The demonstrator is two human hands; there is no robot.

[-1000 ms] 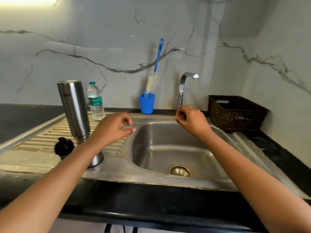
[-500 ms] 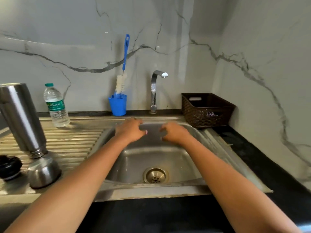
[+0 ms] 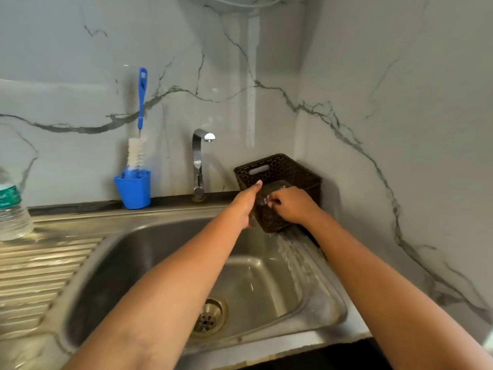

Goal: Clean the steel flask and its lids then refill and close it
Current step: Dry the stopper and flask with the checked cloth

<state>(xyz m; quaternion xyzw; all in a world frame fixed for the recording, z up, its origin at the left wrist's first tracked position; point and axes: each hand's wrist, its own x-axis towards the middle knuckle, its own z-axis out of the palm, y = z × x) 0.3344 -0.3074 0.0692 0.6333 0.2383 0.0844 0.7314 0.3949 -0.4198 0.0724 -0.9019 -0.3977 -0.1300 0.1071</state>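
Basket point(image 3: 293, 169), worktop's back-right corner. Left grip point(image 3: 244, 206) flat, fingers straight, steadies its side. Right grip point(image 3: 293, 206) curls inside, probably fetching a scrubber; cannot tell if clamped.

A bottle brush with a long blue plastic handle and a white bristle head point(image 3: 141, 108) stands upright, bristles down, in a small blue plastic cup point(image 3: 133, 189). The cup sits on the ledge behind the stainless-steel sink point(image 3: 149, 249), off the sink's back left corner. The brush handle rises straight up in front of the marble wall.

A clear plastic water bottle with a green label point(image 3: 12, 209) stands upright to the left of the sink, at the back of the sink's ribbed steel drainboard point(image 3: 40, 268). The frame's left edge cuts it off, and its top is blurred.
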